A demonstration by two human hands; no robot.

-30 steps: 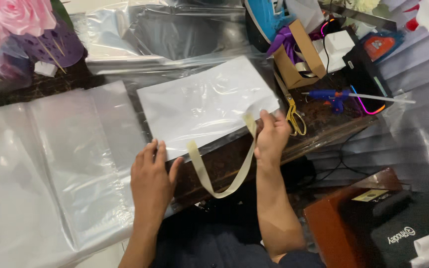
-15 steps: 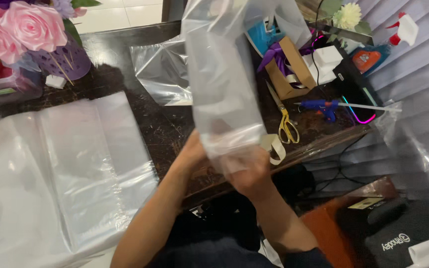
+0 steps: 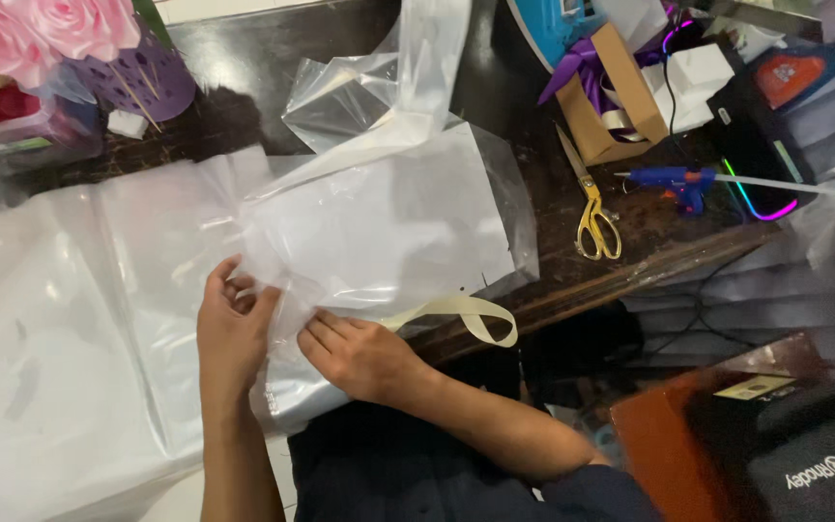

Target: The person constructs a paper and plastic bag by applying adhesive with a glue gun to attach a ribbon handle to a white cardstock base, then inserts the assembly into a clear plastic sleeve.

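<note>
Left hand (image 3: 229, 333) lies flat, fingers (image 3: 227, 290) spread and open, pressing the near-left edge of the clear plastic bag (image 3: 388, 227) on the dark worktop (image 3: 620, 275); right hand (image 3: 359, 353) just beside it, fingers loosely curled over the same edge, apparently pinning the end of the cream ribbon (image 3: 466, 314), grip not fully visible. Bag lies directly beyond both hands, its far end twisted upward. Risk: slippery film may slide or crease under uneven pressure; the ribbon loop overhanging the worktop edge could pull free.
</note>
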